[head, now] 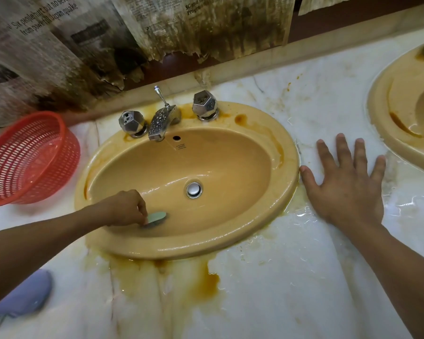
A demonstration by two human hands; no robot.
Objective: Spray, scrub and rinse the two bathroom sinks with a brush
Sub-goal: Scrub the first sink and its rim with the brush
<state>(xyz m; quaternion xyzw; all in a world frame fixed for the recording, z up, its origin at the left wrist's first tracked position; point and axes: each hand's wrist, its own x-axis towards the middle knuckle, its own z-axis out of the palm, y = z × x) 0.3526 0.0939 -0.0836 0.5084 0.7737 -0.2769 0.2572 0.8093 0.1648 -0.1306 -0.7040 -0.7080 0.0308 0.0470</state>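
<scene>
A green brush (157, 217) was gripped by the curled fingers of the left hand (125, 207) against the left sink (206, 248) wall at seven o'clock. The right hand (348, 189) was laid flat, fingers spread wide, on the countertop (291, 289) at three o'clock, beside the right sink (384, 113).

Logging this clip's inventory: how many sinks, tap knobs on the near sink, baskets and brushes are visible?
Sinks: 2
Tap knobs, near sink: 2
Baskets: 1
Brushes: 1
Total: 6
</scene>
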